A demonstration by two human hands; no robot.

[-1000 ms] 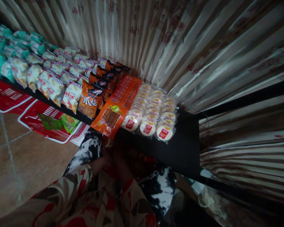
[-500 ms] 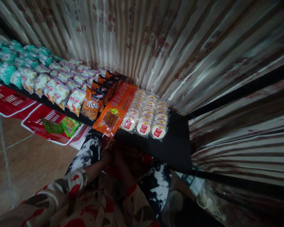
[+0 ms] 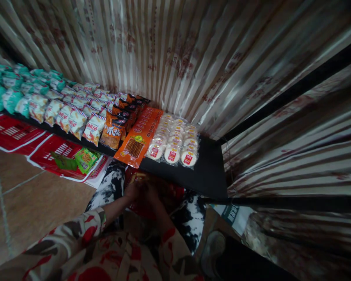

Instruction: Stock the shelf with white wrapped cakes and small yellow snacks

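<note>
Below the front edge of a black shelf (image 3: 213,168), my left hand (image 3: 132,191) and my right hand (image 3: 151,192) are close together in shadow. Their fingers look closed at the near end of a shiny yellowish packet (image 3: 139,176), whose print I cannot read. Under them, between the knees, is a dark red basket (image 3: 179,191); its contents are too dim to tell. On the shelf above lie a flat orange bag of brown sticks (image 3: 136,144) and rows of round white wrapped crackers (image 3: 172,154).
Orange snack bags (image 3: 112,132), white snack bags (image 3: 73,121) and teal bags (image 3: 11,99) fill the shelf leftward. A red basket (image 3: 38,156) with green packets (image 3: 86,160) stands on the floor at left. Pleated curtain (image 3: 163,47) hangs behind; a black bar (image 3: 295,91) slants at right.
The yellowish packet now shows at my fingers, where earlier only dark shapes were visible. My hands have come up slightly into view. The camera has turned a little, shifting the shelf's right end left.
</note>
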